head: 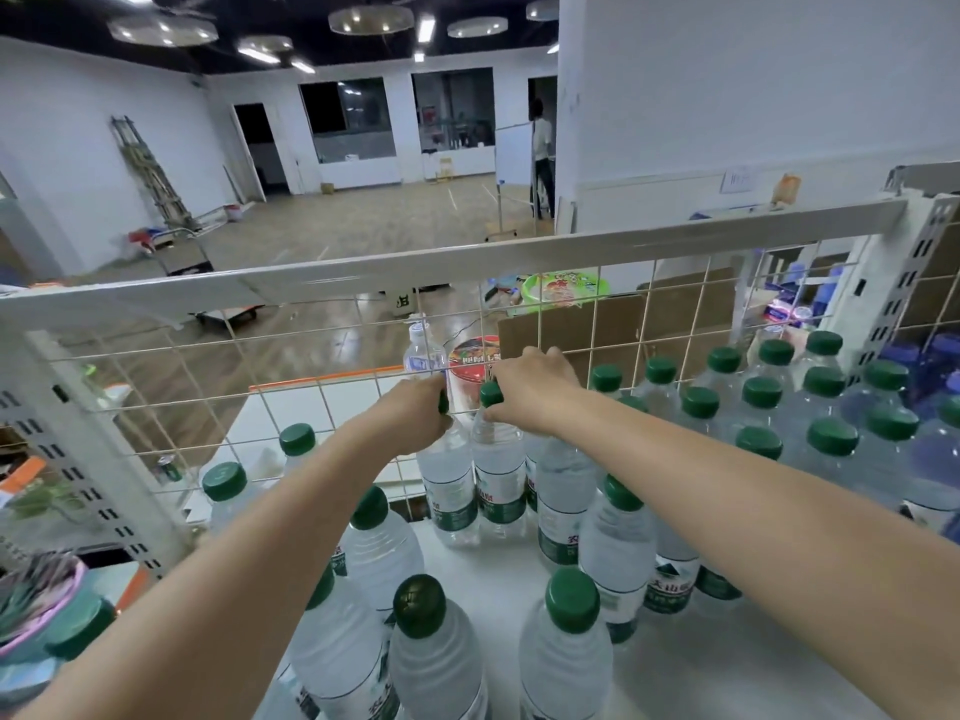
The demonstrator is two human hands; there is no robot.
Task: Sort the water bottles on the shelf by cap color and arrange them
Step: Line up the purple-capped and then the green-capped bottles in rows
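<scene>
Many clear water bottles with green caps stand on the white shelf [675, 678]. My left hand [410, 415] grips the cap of one green-capped bottle [449, 491] at the back, against the wire grid. My right hand [530, 389] holds the neck of the green-capped bottle [500, 480] right beside it, fingers around its cap. Both bottles stand upright and touch each other. A packed group of green-capped bottles [763, 402] fills the back right. Blue-capped bottles [935, 449] stand at the far right edge. Loose green-capped bottles [569, 662] stand in front.
A white wire grid [322, 366] with a top rail backs the shelf. Behind it are a white-capped bottle [422, 350], a red noodle cup [475, 366] and cardboard [582, 324]. Perforated uprights stand left and right. A person stands far off in the room.
</scene>
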